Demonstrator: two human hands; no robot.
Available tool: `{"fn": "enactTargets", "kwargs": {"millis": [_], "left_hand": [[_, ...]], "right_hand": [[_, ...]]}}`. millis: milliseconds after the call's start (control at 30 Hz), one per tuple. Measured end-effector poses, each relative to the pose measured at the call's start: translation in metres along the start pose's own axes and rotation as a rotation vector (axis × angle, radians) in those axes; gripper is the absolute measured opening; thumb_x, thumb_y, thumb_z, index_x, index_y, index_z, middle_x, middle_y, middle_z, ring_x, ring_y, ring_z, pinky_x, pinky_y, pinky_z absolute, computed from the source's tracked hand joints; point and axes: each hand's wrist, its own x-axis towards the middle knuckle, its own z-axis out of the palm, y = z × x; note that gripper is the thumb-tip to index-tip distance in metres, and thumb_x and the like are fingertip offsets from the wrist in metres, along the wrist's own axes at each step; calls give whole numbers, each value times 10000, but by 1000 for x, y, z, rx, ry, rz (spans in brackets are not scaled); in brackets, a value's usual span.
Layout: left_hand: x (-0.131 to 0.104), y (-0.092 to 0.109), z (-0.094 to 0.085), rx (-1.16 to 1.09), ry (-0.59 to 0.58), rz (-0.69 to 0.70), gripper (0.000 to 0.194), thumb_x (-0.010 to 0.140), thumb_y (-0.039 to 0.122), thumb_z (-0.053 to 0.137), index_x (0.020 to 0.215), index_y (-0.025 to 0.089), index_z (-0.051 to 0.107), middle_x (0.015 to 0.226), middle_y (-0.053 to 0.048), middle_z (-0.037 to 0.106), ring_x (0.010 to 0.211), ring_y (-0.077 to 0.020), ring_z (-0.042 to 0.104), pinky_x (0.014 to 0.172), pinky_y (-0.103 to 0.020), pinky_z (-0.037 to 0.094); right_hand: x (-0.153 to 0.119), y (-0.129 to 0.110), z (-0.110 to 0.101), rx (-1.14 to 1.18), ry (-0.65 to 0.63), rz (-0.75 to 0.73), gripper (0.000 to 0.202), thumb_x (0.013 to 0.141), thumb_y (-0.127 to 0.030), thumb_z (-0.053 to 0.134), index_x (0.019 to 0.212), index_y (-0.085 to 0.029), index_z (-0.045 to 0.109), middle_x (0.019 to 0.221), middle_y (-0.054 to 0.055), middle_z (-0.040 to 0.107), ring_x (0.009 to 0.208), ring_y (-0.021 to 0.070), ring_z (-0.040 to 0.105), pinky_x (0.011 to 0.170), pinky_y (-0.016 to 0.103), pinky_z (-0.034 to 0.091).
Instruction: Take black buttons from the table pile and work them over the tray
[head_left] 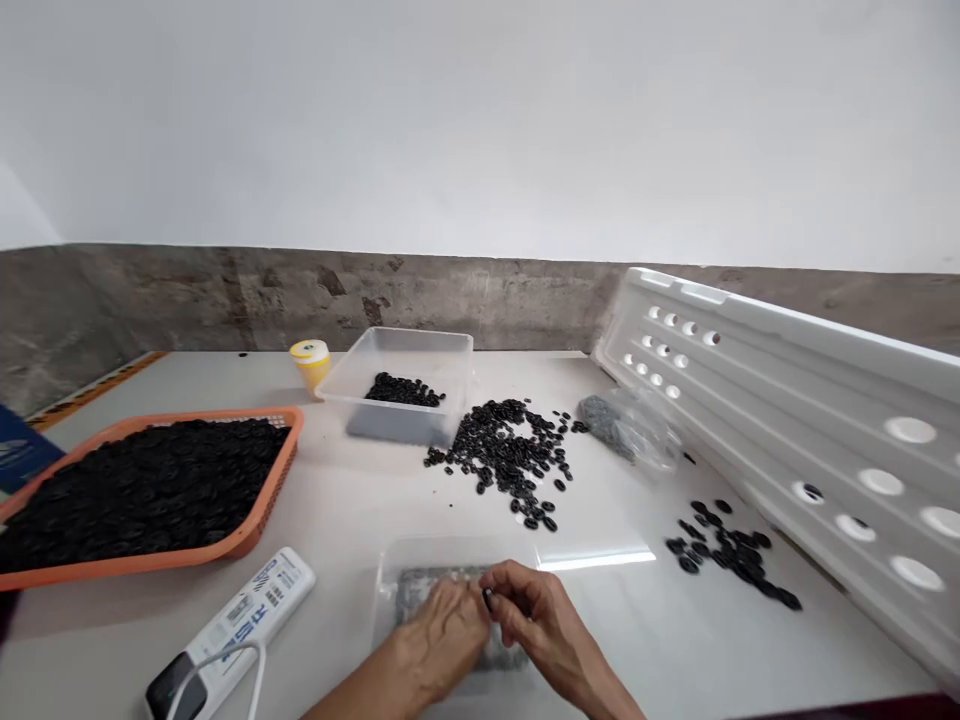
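Note:
Both hands meet above a clear plastic tub [390, 560] at the near middle of the table, which has small grey pieces [411, 590] in it. Between the thumb and fingers of my right hand [544, 615] is a small black round piece [488, 599]. My left hand [454, 625] is closed right beside it, knuckles up; its fingertips are hidden, so what they hold cannot be made out. Ahead of the hands lies a spread pile of small black ring-shaped pieces [502, 445].
An orange basket [259, 510] full of black rings stands left, near a white power strip [247, 625]. Behind are a clear bin [401, 430] and a yellow cup [310, 365]. Right are a plastic bag [652, 430], larger black rings [739, 555] and a leaning white perforated panel [787, 400].

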Motion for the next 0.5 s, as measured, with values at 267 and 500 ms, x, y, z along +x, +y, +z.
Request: {"fn": "enactTargets", "kwargs": {"millis": [267, 500], "left_hand": [[13, -6, 17, -18, 141, -40, 459, 778, 2, 403, 1182, 18, 622, 1141, -278, 642, 1100, -409, 553, 982, -511, 322], [15, -3, -23, -406, 261, -121, 173, 660, 124, 560, 584, 145, 714, 576, -88, 669, 620, -266, 635, 627, -362, 453]], "right_hand": [[0, 7, -7, 80, -33, 37, 249, 803, -384, 564, 798, -140, 613, 584, -35, 459, 505, 109, 431, 496, 219, 334], [3, 16, -6, 120, 54, 40, 278, 788, -420, 592, 834, -150, 638, 564, -37, 457, 502, 115, 434, 503, 230, 343]]}}
